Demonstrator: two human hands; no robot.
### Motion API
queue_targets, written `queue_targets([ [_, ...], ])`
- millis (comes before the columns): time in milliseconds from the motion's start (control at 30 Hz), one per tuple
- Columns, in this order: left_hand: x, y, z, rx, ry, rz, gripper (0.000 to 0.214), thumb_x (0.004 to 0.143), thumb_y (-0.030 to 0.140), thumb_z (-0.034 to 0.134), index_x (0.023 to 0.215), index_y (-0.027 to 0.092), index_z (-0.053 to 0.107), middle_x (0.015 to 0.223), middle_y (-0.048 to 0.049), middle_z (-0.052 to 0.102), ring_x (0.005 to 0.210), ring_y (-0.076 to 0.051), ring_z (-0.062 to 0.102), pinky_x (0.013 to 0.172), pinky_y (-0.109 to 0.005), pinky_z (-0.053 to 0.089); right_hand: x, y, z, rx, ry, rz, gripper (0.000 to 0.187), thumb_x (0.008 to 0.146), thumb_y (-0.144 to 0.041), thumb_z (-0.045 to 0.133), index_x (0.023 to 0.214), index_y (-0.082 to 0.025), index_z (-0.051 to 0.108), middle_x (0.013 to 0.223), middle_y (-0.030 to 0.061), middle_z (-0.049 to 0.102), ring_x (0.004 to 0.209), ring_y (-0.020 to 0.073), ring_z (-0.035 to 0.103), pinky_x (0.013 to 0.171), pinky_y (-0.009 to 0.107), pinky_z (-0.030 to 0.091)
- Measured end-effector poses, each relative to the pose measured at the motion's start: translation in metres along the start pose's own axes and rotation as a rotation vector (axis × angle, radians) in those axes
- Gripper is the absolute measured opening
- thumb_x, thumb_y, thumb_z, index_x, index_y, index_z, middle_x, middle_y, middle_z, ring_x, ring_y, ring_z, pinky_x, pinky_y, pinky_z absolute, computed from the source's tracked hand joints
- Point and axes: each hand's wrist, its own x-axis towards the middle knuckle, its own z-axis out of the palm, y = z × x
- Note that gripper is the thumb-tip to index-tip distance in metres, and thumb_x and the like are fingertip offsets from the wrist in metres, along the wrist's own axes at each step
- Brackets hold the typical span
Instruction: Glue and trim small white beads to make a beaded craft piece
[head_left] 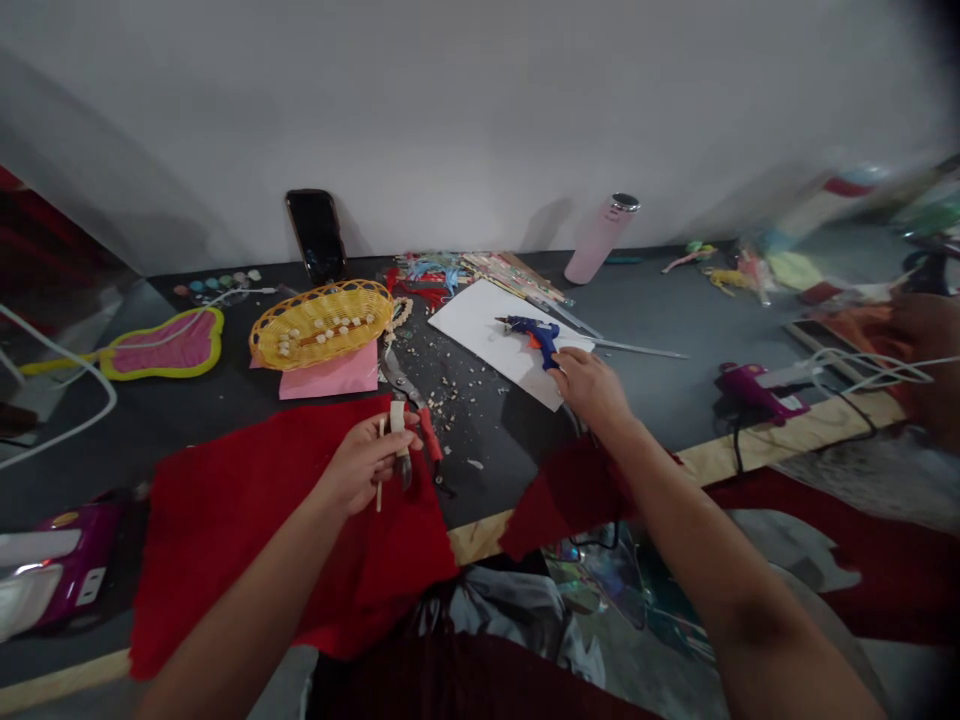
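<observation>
My left hand (364, 462) is closed above the red felt cloth (247, 500). Between its fingers are a thin pale stick (379, 492) and a short cream-coloured piece (397, 414); a dark, shiny tip shows below them, its kind unclear. My right hand (594, 388) grips the handle end of a blue hot glue gun (532, 328), over a white board (480, 318). Just beyond my left hand, pruning shears (429, 432) with red handles lie on the dark table, beside scattered pale crumbs (450, 392).
A yellow basket (322, 345) holding small pale pieces stands on pink paper (337, 378). Behind are a propped phone (316, 235), bundled sticks (495, 272) and a pink bottle (602, 240). Purple devices (765, 392) lie at both sides. Another person's arm (926, 350) is at right.
</observation>
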Motion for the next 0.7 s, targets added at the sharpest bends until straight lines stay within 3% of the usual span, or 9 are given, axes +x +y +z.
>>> queue_targets([
  [133,0.002,-0.003,-0.001,-0.009,-0.011,0.008,0.036,0.069,0.025,0.067,0.102,0.014,0.056,0.071,-0.0023,0.062,0.036,0.003,0.025,0.035,-0.012,0.013,0.004,-0.035,-0.014,0.118,-0.108,-0.15,0.032,0.088,-0.02,0.043,0.117,-0.02,0.055,0.111,0.0105,0.059,0.102,0.0227,0.055,0.089,0.035,0.044],
  [267,0.002,-0.004,-0.001,0.012,-0.01,0.002,0.035,0.07,0.025,0.066,0.102,0.013,0.056,0.071,-0.0023,0.062,0.036,0.002,0.025,0.035,-0.013,0.012,0.02,-0.048,-0.001,0.153,-0.261,-0.226,0.039,0.085,-0.022,0.052,0.123,-0.019,0.05,0.117,0.0104,0.053,0.101,0.0209,0.056,0.084,0.031,0.046],
  [467,0.002,0.0,-0.005,0.013,-0.016,-0.002,0.035,0.07,0.025,0.065,0.102,0.014,0.056,0.07,-0.0023,0.062,0.036,0.002,0.025,0.035,-0.014,0.012,0.036,-0.045,0.019,0.08,-0.266,-0.185,0.022,0.089,-0.021,0.045,0.105,-0.02,0.06,0.106,0.0089,0.057,0.092,0.0171,0.058,0.075,0.025,0.045],
  [700,0.004,0.0,-0.006,0.019,-0.031,-0.027,0.033,0.07,0.025,0.064,0.1,0.014,0.056,0.07,-0.002,0.061,0.036,0.001,0.025,0.036,-0.015,0.01,0.045,-0.056,0.019,-0.08,-0.248,-0.158,0.024,0.092,-0.026,0.035,0.1,-0.02,0.057,0.105,0.0112,0.058,0.076,0.0195,0.06,0.055,0.026,0.041],
])
